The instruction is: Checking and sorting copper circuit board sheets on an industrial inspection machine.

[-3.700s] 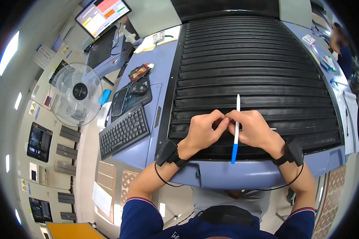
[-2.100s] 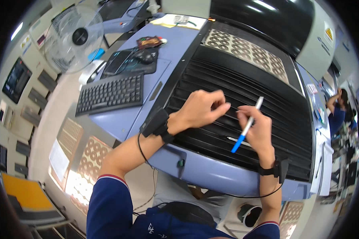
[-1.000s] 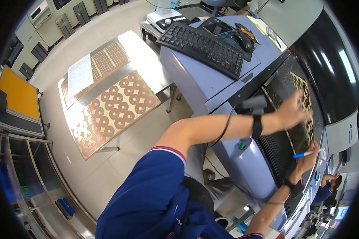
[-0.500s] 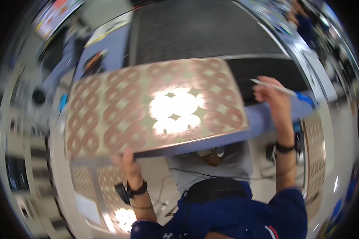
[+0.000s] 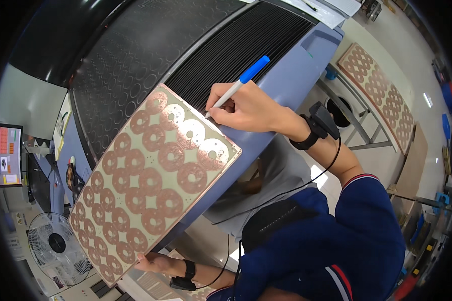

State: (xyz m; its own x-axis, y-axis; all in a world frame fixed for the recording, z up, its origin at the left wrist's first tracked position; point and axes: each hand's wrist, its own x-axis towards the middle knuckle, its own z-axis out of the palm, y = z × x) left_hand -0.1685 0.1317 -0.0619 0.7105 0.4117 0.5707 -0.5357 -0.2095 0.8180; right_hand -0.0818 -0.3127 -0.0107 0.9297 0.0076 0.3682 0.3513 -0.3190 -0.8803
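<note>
A large copper-patterned circuit board panel (image 5: 160, 211) with rows of ring shapes lies tilted across the front of the machine. My left hand (image 5: 154, 263) grips its near lower edge, thumb at the rim and the other fingers mostly hidden. My right hand (image 5: 246, 108) is closed round a white marker pen (image 5: 230, 94) with a blue cap on its back end. The pen's tip is at the panel's upper right border, where I cannot tell whether it touches.
Behind the panel are a ribbed black strip (image 5: 246, 40) and a dark machine bed (image 5: 130, 65). More patterned panels (image 5: 376, 90) lean at the right. A white fan (image 5: 57, 243) and a monitor (image 5: 8, 155) stand at the left. Cables run from my wrist straps.
My view has turned, so the panel now appears slanted and nearer the left. My right hand has brought the pen from beside the panel to its border. My left hand still holds the edge.
</note>
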